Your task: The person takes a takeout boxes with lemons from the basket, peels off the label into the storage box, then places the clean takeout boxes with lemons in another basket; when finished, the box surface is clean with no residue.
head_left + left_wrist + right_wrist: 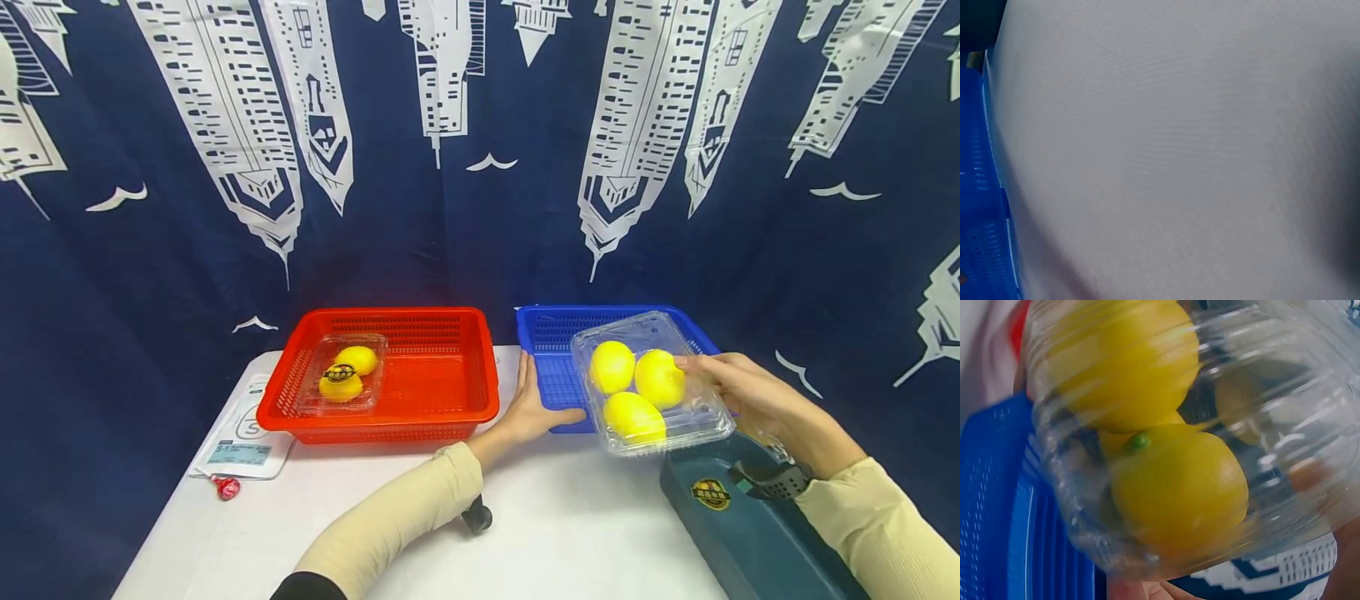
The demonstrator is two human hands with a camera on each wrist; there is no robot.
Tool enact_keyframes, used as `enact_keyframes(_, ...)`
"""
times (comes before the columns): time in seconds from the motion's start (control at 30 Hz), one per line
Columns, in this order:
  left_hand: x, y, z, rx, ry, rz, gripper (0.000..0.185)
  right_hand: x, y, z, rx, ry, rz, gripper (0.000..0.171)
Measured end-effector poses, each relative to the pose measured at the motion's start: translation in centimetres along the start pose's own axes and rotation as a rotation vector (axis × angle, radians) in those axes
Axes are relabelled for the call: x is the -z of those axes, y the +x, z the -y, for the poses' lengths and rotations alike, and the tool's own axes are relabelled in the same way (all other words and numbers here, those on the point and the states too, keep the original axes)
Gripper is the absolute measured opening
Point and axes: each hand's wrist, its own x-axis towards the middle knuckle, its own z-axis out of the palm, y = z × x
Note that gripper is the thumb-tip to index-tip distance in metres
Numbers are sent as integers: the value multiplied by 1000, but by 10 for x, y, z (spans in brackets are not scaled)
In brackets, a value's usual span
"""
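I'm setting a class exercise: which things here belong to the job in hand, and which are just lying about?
Part of the job:
right hand holding clear box of yellow fruits
left hand at blue basket
probably red basket, dark teal tray

Apparently lying about:
red lollipop
white packet

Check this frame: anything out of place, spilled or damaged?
A small red item lies loose on the white table, outside the red basket, looking stray. Yellow fruit sits inside the held clear container; no spill or damage shows.
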Motion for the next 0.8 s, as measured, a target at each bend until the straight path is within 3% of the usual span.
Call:
enact_keyframes(0.13,-2,-3,-2,18,-7,0,127,16,16,-4,-8,-122,-69,65)
enact_keyframes(0.47,-1,-3,0,32,-20,4,127,51,53,-19,-18,-90,-25,75)
enact_keyframes(0.63,0,-1,0,42,-23,-3,127,63,68,-27,-11,-155,-70,64)
enact_keyframes(0.8,0,-2,1,47,-7,-10,127,69,77,-35,-36,-133,-111,36)
